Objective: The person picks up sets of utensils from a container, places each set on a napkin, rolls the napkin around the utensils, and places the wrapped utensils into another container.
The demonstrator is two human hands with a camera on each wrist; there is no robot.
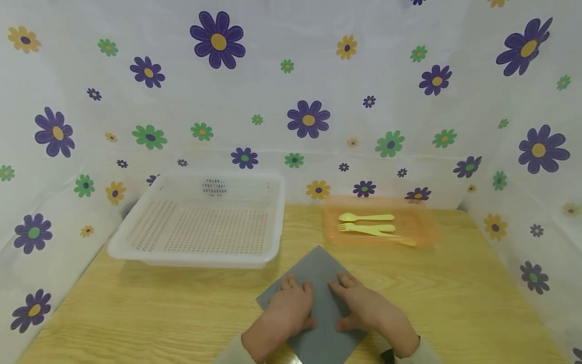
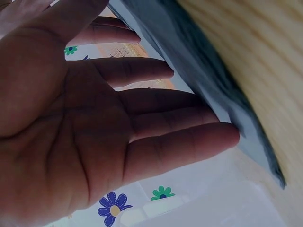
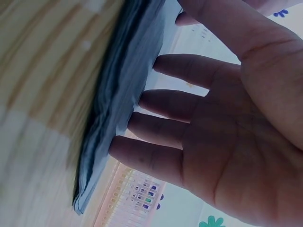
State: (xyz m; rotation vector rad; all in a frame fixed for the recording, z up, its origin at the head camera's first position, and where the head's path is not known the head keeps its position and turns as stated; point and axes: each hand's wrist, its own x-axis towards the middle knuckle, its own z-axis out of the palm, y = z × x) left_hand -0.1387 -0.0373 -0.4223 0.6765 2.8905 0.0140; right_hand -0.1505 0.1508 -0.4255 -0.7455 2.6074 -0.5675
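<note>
A grey folded cloth (image 1: 324,303) lies flat on the table, turned so that one corner points away from me. Both hands rest on top of it with fingers spread. My left hand (image 1: 291,306) covers its left part, and my right hand (image 1: 364,306) is on the right part. In the left wrist view, straight fingertips of the left hand (image 2: 94,118) touch the upper face of the cloth (image 2: 184,56), whose edge looks layered. The right wrist view has the right hand (image 3: 222,127) likewise, fingertips down on the cloth (image 3: 125,71).
At the back left stands a white perforated plastic basket (image 1: 273,237). A shallow orange basket (image 1: 425,222) at the back right holds a yellow spoon (image 1: 366,218) and yellow forks (image 1: 364,229). Flower-printed white sheeting (image 1: 263,91) encloses the wooden table (image 1: 191,313) at the back and sides.
</note>
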